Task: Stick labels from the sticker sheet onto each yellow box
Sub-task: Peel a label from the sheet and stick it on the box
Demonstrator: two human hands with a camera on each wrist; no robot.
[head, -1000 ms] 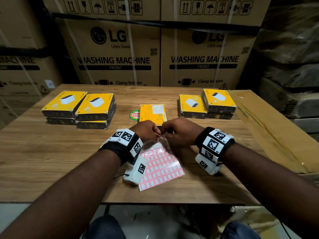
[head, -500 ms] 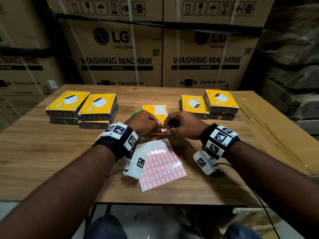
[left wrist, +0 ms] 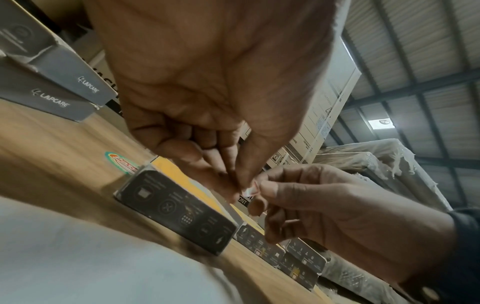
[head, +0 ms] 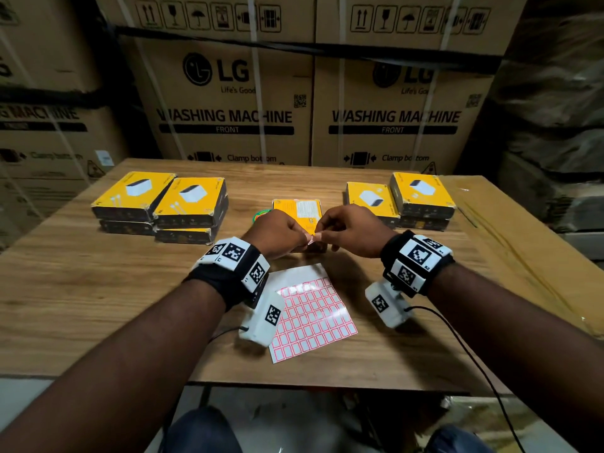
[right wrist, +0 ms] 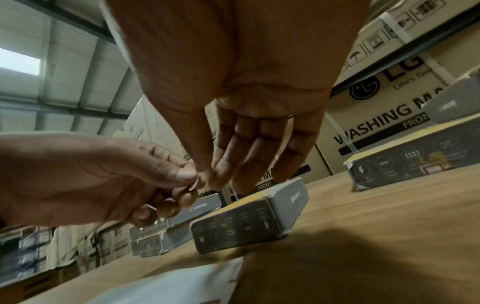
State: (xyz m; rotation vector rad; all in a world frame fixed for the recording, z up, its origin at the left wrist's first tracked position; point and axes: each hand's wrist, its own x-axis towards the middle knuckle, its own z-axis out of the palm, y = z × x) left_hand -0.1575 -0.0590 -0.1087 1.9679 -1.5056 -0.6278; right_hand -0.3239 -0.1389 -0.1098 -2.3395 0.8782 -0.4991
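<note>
A small red-edged label hangs between the fingertips of both hands, just above the near edge of the centre yellow box. My left hand pinches it from the left and my right hand pinches it from the right. In the left wrist view the label shows between thumb and fingers over that box. The right wrist view shows the label's edge at both hands' fingertips. The sticker sheet lies flat on the table, nearer to me than the hands.
Two stacks of yellow boxes stand at the back left and two stacks at the back right. A round green sticker lies left of the centre box. Large cardboard cartons wall off the far side of the table.
Both hands have lifted from the top of the sticker sheet and moved away from me to the centre box, taking a peeled label with them. The sheet stays on the table.
</note>
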